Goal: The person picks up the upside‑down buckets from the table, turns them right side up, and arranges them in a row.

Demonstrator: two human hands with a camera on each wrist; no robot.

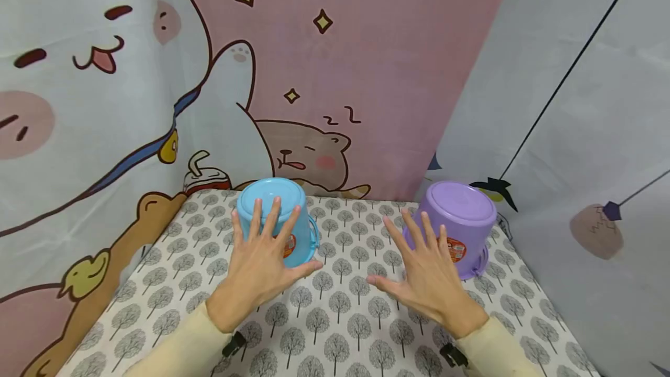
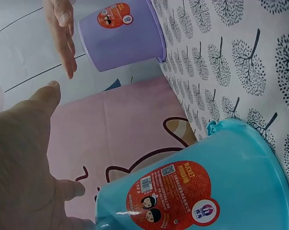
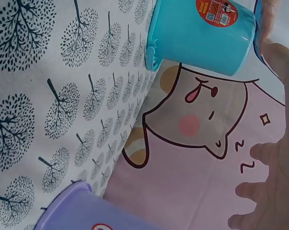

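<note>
Head view is showing a blue bucket and a purple bucket standing upside down, well apart, on a tree-print tablecloth, the blue one being at left. The left hand is hovering, fingers spread, near the blue bucket; whether it is touching, I cannot tell. The right hand, also hovering with fingers spread, is lying just beside the purple bucket, apart from it. Each bucket is bearing a red label. Behind them, a cartoon-print cloth is hanging.
</note>
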